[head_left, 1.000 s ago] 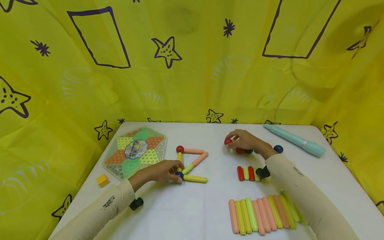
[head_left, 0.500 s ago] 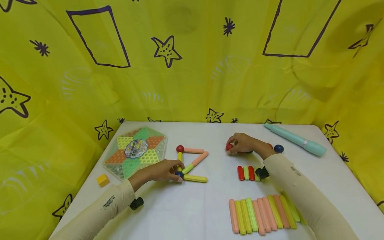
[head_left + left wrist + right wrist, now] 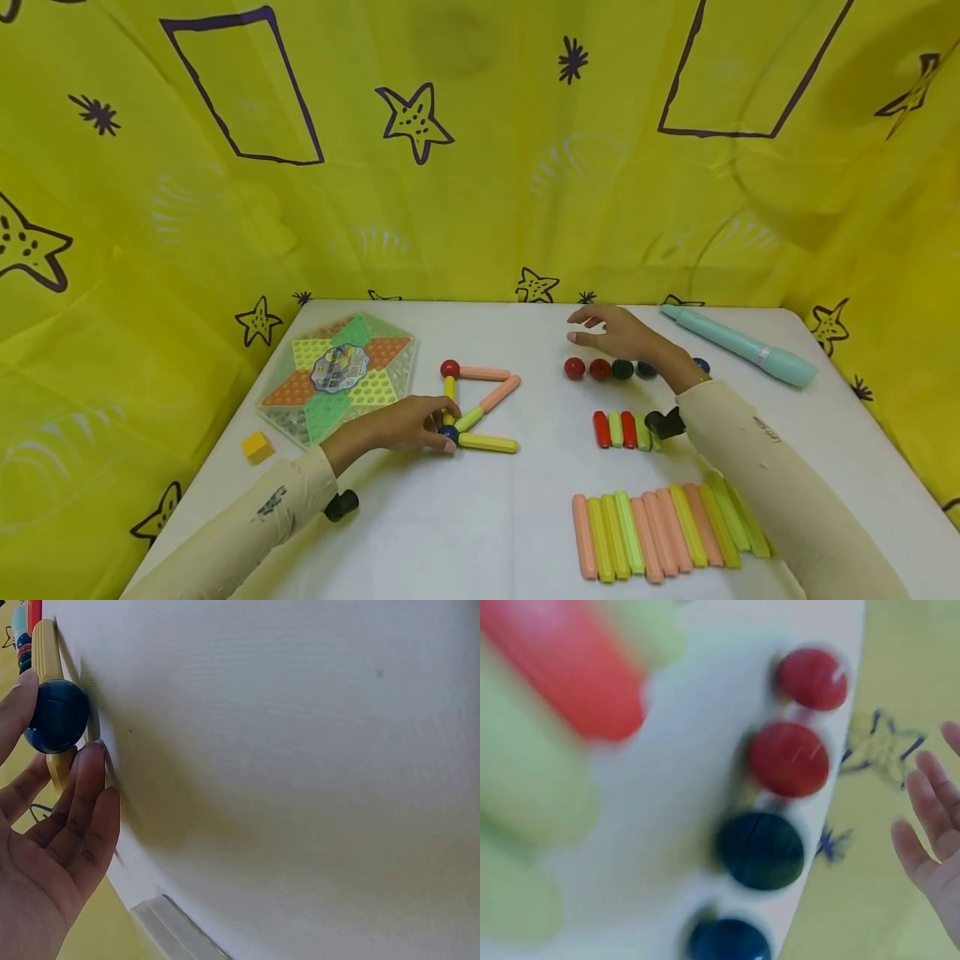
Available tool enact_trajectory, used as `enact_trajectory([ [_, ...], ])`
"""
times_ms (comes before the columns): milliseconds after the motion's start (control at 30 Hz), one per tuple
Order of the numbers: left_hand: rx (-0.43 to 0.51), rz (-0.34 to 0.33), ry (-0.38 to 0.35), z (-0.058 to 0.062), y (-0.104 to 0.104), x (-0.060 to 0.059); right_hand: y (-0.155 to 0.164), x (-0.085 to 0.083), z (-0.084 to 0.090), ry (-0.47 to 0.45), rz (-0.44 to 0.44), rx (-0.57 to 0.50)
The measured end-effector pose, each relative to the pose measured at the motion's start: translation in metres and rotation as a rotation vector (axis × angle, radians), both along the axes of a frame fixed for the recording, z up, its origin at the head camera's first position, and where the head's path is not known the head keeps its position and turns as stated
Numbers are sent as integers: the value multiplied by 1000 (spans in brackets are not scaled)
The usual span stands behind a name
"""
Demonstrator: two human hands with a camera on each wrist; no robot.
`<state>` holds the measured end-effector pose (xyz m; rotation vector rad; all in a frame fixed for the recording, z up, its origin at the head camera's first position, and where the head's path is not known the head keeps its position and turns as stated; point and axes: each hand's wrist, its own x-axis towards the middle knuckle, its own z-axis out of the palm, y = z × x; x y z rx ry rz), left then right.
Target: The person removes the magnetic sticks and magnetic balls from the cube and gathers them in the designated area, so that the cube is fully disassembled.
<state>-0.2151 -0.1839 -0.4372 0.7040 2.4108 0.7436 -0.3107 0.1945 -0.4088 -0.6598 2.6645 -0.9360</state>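
My left hand (image 3: 408, 423) pinches a blue ball (image 3: 57, 717) between thumb and fingers at the lower left corner of a stick figure. From this ball a yellow stick (image 3: 489, 443) runs right, and a short green stick (image 3: 470, 419) slants up to a pink stick (image 3: 501, 393). Another yellow stick (image 3: 449, 389) goes up to a red ball (image 3: 450, 369), which has a pink stick (image 3: 484, 374) on its right. Holding nothing, my right hand (image 3: 618, 333) hovers with relaxed fingers over the row of balls. Two red balls (image 3: 574, 368) and a dark green one (image 3: 622, 369) stand in that row.
Short red and green sticks (image 3: 628, 430) lie below the balls. Nearer me is a row of long sticks (image 3: 656, 533), partly under my right sleeve. A hexagonal game board (image 3: 390, 379) and yellow cube (image 3: 257, 447) sit left; a turquoise stick-like object (image 3: 738, 344) lies back right.
My right hand lowered a red ball to the left end of the ball row, let go of it and rose away. The left hand stays on the blue ball.
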Motion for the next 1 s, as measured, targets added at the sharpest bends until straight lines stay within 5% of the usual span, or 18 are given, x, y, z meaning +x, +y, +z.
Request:
enact_trajectory([
  [267,7,9,2,0,-3,-2,-59,15,5,-160,207,-48],
  [567,14,-3,-14,-3,2,-3,-91,20,-18,-349,127,2],
  [1000,12,-10,-4,-3,-1,-1,-89,19,-20,-303,232,80],
])
